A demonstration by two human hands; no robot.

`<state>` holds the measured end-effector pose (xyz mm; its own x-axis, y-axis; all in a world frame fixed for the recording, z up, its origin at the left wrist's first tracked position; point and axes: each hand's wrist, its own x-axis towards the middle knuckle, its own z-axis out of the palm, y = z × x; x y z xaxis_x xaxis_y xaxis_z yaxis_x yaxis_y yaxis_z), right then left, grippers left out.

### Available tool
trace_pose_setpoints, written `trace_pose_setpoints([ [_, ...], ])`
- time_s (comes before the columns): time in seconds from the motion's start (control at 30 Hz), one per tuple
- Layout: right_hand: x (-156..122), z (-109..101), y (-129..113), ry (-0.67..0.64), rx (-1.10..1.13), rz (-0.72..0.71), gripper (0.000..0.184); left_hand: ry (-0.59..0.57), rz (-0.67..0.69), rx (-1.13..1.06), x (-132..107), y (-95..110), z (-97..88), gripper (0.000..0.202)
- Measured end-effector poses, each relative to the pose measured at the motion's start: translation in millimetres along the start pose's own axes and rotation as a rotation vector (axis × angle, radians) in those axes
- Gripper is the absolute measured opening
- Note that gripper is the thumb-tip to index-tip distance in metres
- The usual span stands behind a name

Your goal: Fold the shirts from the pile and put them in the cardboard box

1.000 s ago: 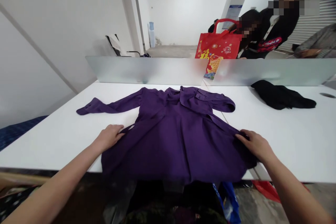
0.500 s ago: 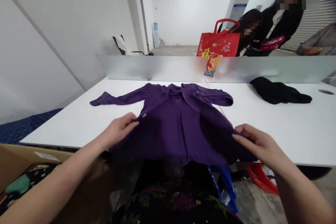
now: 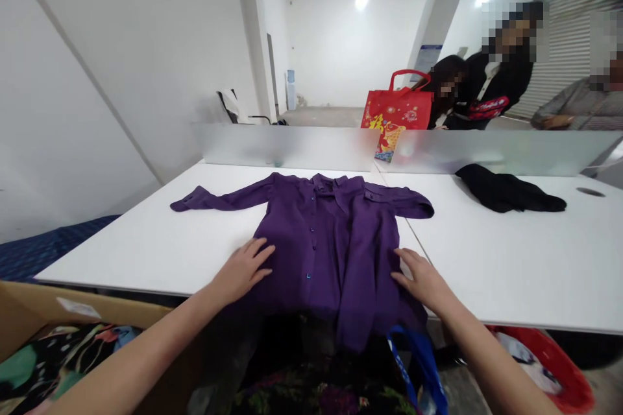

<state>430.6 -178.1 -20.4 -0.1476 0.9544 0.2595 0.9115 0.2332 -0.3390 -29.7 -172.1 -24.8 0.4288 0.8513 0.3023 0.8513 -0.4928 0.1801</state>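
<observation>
A purple button-up shirt (image 3: 292,240) lies spread on the white table (image 3: 487,259), collar toward the far side and sleeves out to either side. Its front panels rest over the body, with the button strip showing near the middle. The lower hem hangs past the table's near edge. My left hand (image 3: 246,269) touches the shirt's left side, fingers spread. On the opposite side, my right hand (image 3: 421,279) rests at the shirt's edge, its fingers apart. Neither hand grips the cloth.
A black garment (image 3: 509,189) lies on the table at the right. A frosted divider (image 3: 292,146) runs along the back; a red bag (image 3: 403,107) and several people are beyond it. A cardboard box (image 3: 121,311) of clothes stands lower left, a blue bag (image 3: 423,363) and red container (image 3: 569,363) below.
Both hands have let go of the shirt's front edges and opened. The panels, held apart before, now lie down over the body, and the hands are closer together. The view has tilted up slightly.
</observation>
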Motion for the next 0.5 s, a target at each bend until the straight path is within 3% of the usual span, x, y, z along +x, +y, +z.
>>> trace_pose_setpoints([
  [0.1,11,13,9,-0.121,0.0,-0.066,0.035,-0.098,0.056,-0.014,1,-4,13.7,0.029],
  [0.23,4,2,19,-0.261,-0.07,0.004,0.025,-0.305,0.086,-0.101,-3,12,-0.4,0.025],
  [0.3,-2,-15,25,-0.392,-0.063,0.033,0.022,-0.493,0.118,-0.203,-5,17,-15.7,0.015],
  [0.37,-1,-35,32,-0.564,-0.024,0.08,0.018,-0.791,0.103,-0.373,-1,19,-31.7,0.005],
  [0.43,15,-51,38,-0.639,0.022,0.105,0.012,-1.023,0.077,-0.517,16,19,-43.5,0.014],
  [0.47,30,-56,40,-0.611,0.039,0.104,0.01,-1.028,0.091,-0.535,31,17,-46.3,0.016],
  [0.5,49,-57,41,-0.538,0.05,0.101,0.012,-0.935,0.117,-0.504,51,16,-46.5,0.016],
])
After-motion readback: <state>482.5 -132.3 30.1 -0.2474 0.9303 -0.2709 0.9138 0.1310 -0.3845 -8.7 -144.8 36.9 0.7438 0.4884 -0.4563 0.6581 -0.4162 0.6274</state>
